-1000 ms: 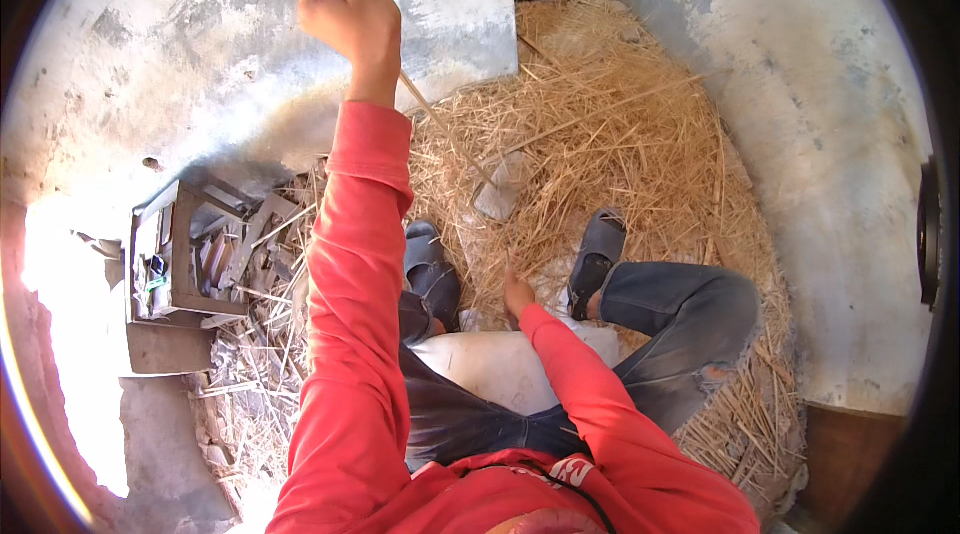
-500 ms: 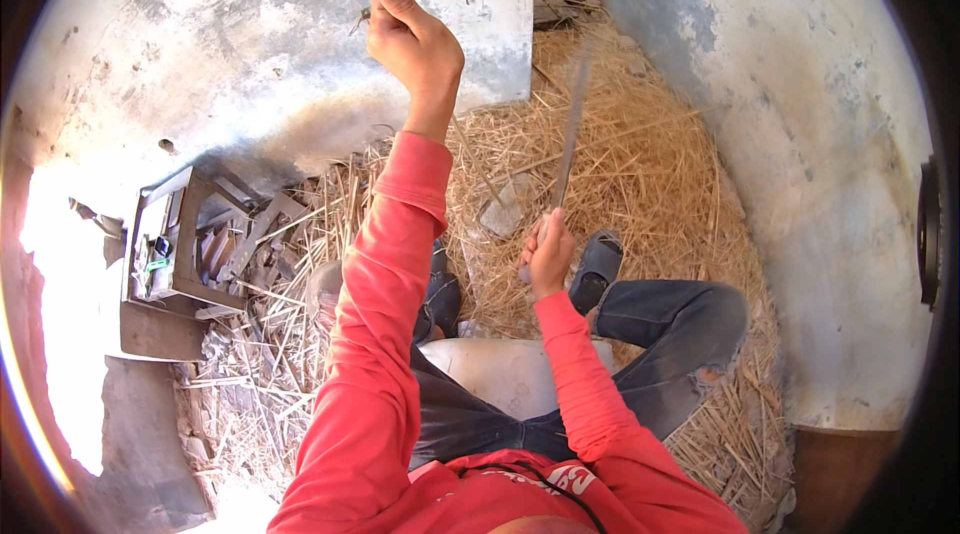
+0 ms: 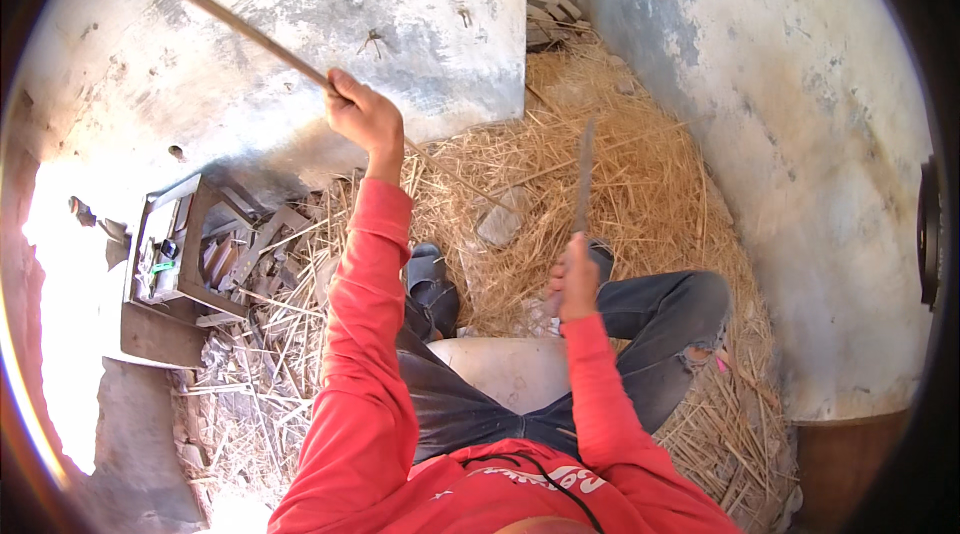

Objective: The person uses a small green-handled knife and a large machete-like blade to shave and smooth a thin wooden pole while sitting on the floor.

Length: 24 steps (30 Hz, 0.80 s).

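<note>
Raised in front of the wall, my left hand [image 3: 366, 122] is closed round a long thin stick [image 3: 232, 22]. The stick slants from the upper left, through the fist, down toward the straw, tapering at its lower end. My right hand [image 3: 575, 279] grips a long-bladed knife [image 3: 585, 179], its blade pointing up and away over the straw. The knife's handle is mostly hidden by my fingers. Blade and stick are apart. Between my legs is a pale, rounded object [image 3: 505, 369], its lower part hidden by my legs.
Loose straw and shavings [image 3: 640, 164] cover the floor ahead, with a grey stone [image 3: 500, 222] among them. Left, a wooden stool-like frame [image 3: 185, 264] holds small items, beside broken sticks [image 3: 255, 414]. Weathered walls [image 3: 790, 134] stand close around. My dark shoe [image 3: 430, 289] rests near the straw.
My left hand has moved left and lower, and the stick has swung from steep to slanting left. My right hand has come slightly nearer and to the right with the knife.
</note>
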Each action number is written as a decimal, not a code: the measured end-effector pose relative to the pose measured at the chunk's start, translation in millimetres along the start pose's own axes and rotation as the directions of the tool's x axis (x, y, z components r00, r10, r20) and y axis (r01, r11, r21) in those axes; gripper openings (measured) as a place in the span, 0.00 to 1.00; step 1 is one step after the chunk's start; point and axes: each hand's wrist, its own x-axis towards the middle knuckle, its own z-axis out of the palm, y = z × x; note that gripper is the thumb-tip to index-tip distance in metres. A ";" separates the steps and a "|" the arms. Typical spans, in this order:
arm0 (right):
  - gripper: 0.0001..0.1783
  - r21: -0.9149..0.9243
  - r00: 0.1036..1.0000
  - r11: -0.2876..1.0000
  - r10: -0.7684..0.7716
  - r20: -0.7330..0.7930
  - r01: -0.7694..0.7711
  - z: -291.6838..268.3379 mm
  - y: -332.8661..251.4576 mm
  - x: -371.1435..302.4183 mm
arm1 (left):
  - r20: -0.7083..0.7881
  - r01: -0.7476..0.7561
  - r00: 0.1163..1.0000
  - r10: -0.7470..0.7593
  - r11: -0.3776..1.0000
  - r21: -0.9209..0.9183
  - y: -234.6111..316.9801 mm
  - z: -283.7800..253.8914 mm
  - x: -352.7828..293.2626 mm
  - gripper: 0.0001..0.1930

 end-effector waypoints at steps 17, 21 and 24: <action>0.20 -0.316 0.528 0.815 -0.561 -0.637 0.486 -276.1 -94.7 -116.1 | 0.713 0.115 0.647 -0.272 0.958 0.261 52.3 -123.6 20.3 0.18; 0.22 -0.180 0.516 0.916 -0.355 -0.779 0.358 -355.1 -60.2 -77.4 | 0.792 0.228 0.512 -0.334 0.941 0.249 58.2 -146.1 41.7 0.17; 0.22 -0.212 0.469 0.947 -0.305 -0.829 0.242 -408.1 -48.0 -53.1 | 0.747 0.269 0.585 -0.314 0.945 0.187 71.2 -144.5 34.4 0.17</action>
